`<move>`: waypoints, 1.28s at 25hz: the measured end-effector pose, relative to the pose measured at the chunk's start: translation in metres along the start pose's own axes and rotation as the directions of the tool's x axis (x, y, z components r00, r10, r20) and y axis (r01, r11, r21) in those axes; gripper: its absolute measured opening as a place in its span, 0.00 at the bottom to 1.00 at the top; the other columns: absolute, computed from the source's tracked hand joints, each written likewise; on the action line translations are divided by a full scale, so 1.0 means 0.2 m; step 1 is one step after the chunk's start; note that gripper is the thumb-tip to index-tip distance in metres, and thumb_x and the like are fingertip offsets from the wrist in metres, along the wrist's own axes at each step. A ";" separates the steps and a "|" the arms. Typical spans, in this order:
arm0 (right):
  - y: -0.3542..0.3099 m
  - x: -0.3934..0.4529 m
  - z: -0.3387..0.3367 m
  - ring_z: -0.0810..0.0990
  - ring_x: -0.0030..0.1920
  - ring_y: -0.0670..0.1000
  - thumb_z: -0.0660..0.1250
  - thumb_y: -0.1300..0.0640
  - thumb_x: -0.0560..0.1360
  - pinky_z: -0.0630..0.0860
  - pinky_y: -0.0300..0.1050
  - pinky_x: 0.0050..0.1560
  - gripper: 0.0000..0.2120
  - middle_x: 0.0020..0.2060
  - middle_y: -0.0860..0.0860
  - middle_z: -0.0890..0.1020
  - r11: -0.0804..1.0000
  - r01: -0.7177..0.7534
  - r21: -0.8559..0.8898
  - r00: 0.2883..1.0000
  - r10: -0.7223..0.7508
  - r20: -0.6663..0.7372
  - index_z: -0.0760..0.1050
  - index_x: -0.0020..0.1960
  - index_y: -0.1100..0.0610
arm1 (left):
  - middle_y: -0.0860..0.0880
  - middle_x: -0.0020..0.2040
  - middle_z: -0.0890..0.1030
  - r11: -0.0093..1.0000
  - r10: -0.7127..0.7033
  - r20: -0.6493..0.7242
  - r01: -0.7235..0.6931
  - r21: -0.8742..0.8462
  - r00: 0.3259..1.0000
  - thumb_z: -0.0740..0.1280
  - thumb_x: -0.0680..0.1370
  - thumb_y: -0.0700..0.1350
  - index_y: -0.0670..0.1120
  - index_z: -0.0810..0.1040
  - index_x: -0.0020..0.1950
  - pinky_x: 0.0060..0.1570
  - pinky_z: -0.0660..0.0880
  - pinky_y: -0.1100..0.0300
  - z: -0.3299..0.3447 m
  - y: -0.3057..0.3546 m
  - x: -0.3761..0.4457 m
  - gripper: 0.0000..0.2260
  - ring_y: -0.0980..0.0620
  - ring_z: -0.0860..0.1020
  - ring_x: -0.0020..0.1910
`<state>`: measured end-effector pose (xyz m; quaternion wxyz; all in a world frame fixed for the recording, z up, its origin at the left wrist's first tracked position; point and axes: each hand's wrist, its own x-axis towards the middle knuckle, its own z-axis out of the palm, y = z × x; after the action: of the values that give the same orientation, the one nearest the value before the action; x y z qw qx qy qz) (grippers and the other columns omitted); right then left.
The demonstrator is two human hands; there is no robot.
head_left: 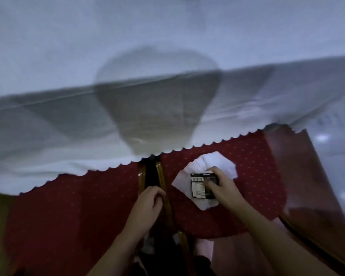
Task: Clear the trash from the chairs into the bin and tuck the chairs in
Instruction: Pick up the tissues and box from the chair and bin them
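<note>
Two red dotted chair seats sit side by side under the table's edge: the left chair (68, 208) and the right chair (253, 176). On the right seat lies crumpled white paper (211, 162) with a small black packet (199, 186) on top. My right hand (223, 188) has its fingers closed on the packet. My left hand (147, 206) rests on the gold frame (161, 176) between the seats, its fingers curled against the frame.
A white tablecloth (147, 66) with a scalloped hem hangs over the front of both seats. A shiny dark red chair back (307, 186) stands at the right, with pale glossy floor (339, 156) beyond it.
</note>
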<state>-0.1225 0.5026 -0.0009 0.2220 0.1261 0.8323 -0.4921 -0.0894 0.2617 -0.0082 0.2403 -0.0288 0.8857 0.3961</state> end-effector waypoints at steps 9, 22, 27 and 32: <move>0.55 -0.12 -0.61 0.81 0.41 0.43 0.67 0.64 0.74 0.77 0.37 0.40 0.06 0.40 0.49 0.83 0.936 -0.058 0.348 0.961 0.147 -0.236 0.76 0.46 0.55 | 0.45 0.80 0.45 0.881 0.044 0.130 -0.100 0.462 0.991 0.71 0.68 0.60 0.55 0.51 0.77 0.71 0.63 0.39 0.54 0.57 0.41 0.44 0.39 0.49 0.78; 0.71 -0.11 -0.63 0.81 0.44 0.50 0.66 0.61 0.74 0.76 0.44 0.42 0.05 0.42 0.50 0.82 0.874 -0.127 0.470 0.917 0.284 -0.281 0.75 0.47 0.52 | 0.47 0.54 0.65 0.766 -0.168 0.166 0.022 0.643 0.972 0.77 0.59 0.59 0.49 0.67 0.58 0.49 0.74 0.53 0.72 0.65 0.50 0.34 0.45 0.70 0.53; 0.67 -0.23 -0.86 0.82 0.45 0.55 0.67 0.60 0.72 0.79 0.54 0.49 0.06 0.42 0.52 0.82 0.898 -0.222 0.381 0.868 0.360 -0.343 0.74 0.45 0.50 | 0.41 0.47 0.81 0.960 -0.200 0.245 0.141 0.240 0.949 0.72 0.72 0.46 0.40 0.76 0.50 0.24 0.77 0.59 0.64 0.78 0.35 0.13 0.49 0.80 0.30; 0.27 -0.49 -1.01 0.82 0.48 0.57 0.61 0.56 0.72 0.78 0.61 0.54 0.07 0.46 0.54 0.82 0.865 -0.210 0.456 0.884 0.367 -0.291 0.72 0.44 0.44 | 0.46 0.51 0.77 0.992 -0.090 0.114 0.099 -0.077 0.989 0.71 0.74 0.38 0.42 0.75 0.52 0.26 0.81 0.59 0.34 1.17 -0.04 0.09 0.51 0.82 0.37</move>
<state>-0.0642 0.7072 0.0899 0.1028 0.3850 0.7073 -0.5839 -0.1109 0.4696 0.1172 0.3060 -0.0587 0.8517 0.4213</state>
